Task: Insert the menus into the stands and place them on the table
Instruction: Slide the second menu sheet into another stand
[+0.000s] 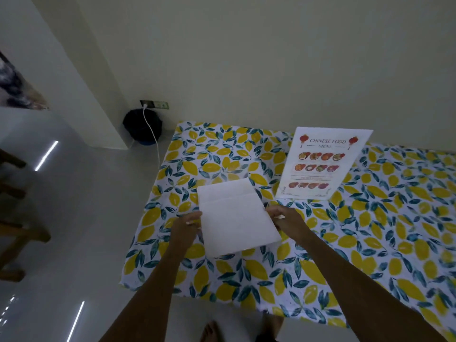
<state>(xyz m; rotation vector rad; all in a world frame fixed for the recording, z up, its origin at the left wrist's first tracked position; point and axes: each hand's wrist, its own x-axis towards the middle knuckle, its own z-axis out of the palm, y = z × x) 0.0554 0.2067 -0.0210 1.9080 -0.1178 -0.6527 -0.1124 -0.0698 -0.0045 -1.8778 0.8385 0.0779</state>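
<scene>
A white menu sheet (234, 218), its blank back toward me, is held tilted over the table between both hands. My left hand (186, 224) pinches its left edge and my right hand (283, 218) pinches its right edge. Whether a clear stand surrounds the sheet I cannot tell. To the right, a "Chinese Food Menu" (323, 164) with dish pictures stands upright, leaning back, on the lemon-print tablecloth (370, 243).
The table's left edge drops to a glossy grey floor (74, 218). A black bin (142, 128) and a white cable from a wall socket (154, 104) sit by the far left corner. Wooden furniture (14, 218) stands at far left. The wall is close behind.
</scene>
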